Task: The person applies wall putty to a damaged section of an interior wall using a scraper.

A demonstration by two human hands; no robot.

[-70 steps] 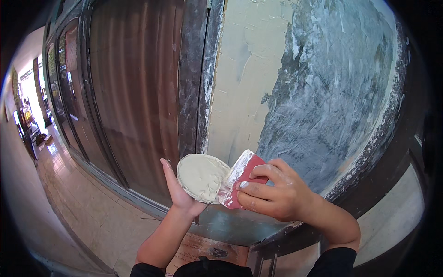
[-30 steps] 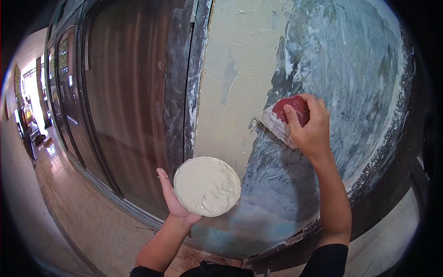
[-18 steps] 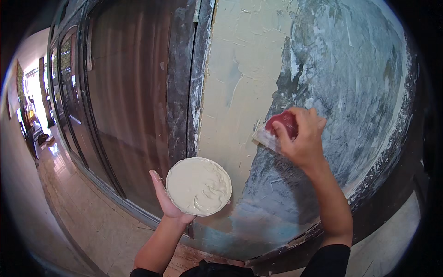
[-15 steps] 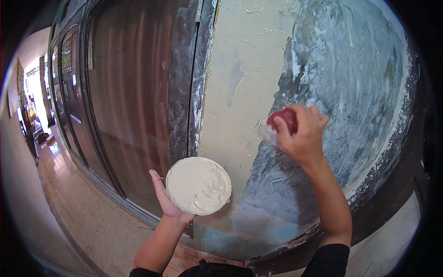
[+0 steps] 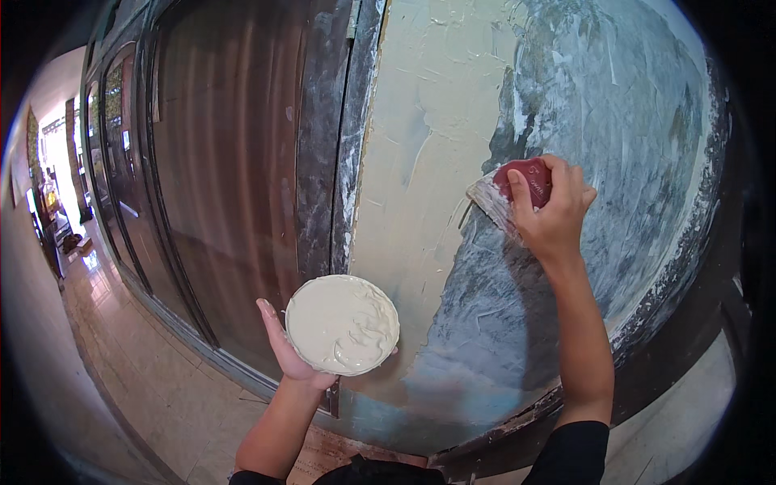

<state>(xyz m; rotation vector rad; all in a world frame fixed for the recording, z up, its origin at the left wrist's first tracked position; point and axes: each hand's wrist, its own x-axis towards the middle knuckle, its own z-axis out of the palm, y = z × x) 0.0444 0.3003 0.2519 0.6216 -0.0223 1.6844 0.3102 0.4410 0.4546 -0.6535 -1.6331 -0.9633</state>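
Observation:
My left hand (image 5: 293,349) supports a round container of cream-coloured putty (image 5: 343,325) from below, its thumb standing out at the left side. Most of the container is hidden under the smooth, swirled putty. In my right hand (image 5: 558,212) is a putty scraper with a dark red grip (image 5: 525,184) and a pale, smeared blade (image 5: 491,206). The blade lies at the wall (image 5: 614,162), near the line where fresh cream putty (image 5: 428,105) meets the rough grey-blue surface. My thumb presses on the grip's face.
Left of the coated strip runs a dark, paint-smeared door frame (image 5: 319,145), then brown glass panels with a curtain behind (image 5: 226,145). A tiled floor (image 5: 145,356) stretches back along a corridor to a bright opening (image 5: 61,153). A dark edging (image 5: 695,307) borders the wall at right.
My right hand has moved up and to the right with the scraper, turning the grip's face into view. The left hand and putty container have shifted very slightly left.

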